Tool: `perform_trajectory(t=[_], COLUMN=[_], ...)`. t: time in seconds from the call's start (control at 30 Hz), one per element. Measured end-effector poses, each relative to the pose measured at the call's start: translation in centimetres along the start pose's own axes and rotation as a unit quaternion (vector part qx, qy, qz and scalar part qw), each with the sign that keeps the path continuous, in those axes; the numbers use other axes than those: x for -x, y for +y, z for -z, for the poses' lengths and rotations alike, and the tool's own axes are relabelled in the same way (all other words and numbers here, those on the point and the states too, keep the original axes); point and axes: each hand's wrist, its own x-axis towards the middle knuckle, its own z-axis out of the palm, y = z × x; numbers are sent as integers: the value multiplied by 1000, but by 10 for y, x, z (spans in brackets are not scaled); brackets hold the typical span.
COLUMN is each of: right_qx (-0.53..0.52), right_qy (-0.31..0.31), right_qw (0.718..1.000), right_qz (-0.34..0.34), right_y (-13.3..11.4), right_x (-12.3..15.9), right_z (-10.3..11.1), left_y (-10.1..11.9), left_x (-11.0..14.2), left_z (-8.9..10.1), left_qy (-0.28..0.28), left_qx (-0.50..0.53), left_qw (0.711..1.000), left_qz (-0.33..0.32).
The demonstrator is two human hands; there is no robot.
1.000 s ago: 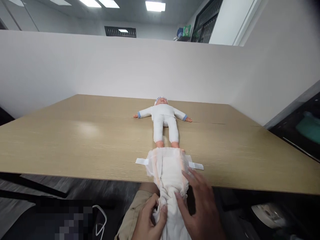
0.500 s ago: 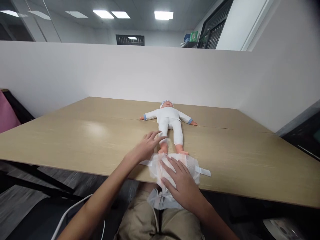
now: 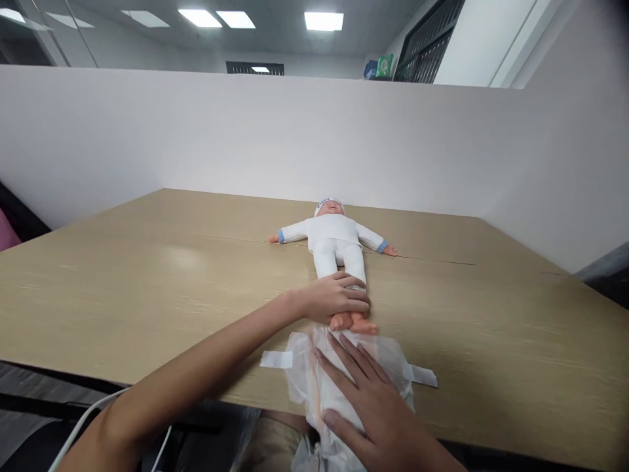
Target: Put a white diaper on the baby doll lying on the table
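A baby doll (image 3: pixel 334 229) in a white outfit with blue cuffs lies on its back on the table, head away from me and feet towards me. My left hand (image 3: pixel 337 296) is closed around both lower legs of the doll, just above its bare feet (image 3: pixel 354 323), which are drawn together. Below the feet a white diaper (image 3: pixel 301 367) lies spread out, tabs out to both sides, its near end hanging over the table edge. My right hand (image 3: pixel 366 393) rests flat on the diaper, fingers stretched and slightly spread, holding nothing.
The wooden table (image 3: pixel 196 282) reaches back to a low white wall (image 3: pixel 246 131). A white cable (image 3: pixel 88 416) runs past the near edge at lower left. Something pink (image 3: pixel 7 233) stands beyond the table's left side.
My left hand has moved right and closed around the doll's lower legs, bringing its feet together. My right hand stays flat on the diaper. The view has shifted slightly.
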Motion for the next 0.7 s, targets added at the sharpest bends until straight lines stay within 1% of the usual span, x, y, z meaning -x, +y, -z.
perform_trajectory(t=[0.07, 0.13, 0.2, 0.27, 0.37, 0.47, 0.57, 0.63, 0.7], right_qx=[-3, -2, 5, 16, 35, 38, 14, -16, -45], right_qy=[-9, -9, -9, -7, 7, 20, 22, 43, 77], right_qw=[1000, 1000, 1000, 1000, 999, 999, 1000, 999, 996], right_qz=[1, 2, 0, -2, -17, -24, -3, 9, 10], right_y=[5, 11, 18, 26, 39, 56, 77, 95, 114], right_x=[-6, -12, -21, -34, -62, -97, -134, -160, -186], right_z=[1, 3, 5, 7, 9, 13, 18, 24, 32], left_y=[-5, -10, -17, -25, -37, -49, -60, -65, -68], left_x=[-4, -8, -13, -16, -19, -16, -10, -6, -4], left_z=[14, 36, 61, 84, 108, 120, 126, 129, 131], left_qy=[28, 69, 111, 142, 179, 221, 251, 267, 282], left_qx=[53, 123, 184, 231, 285, 308, 323, 327, 331], left_qw=[998, 990, 974, 957, 931, 914, 900, 893, 888], left_qz=[5, 25, 65, 106, 139, 147, 149, 153, 153])
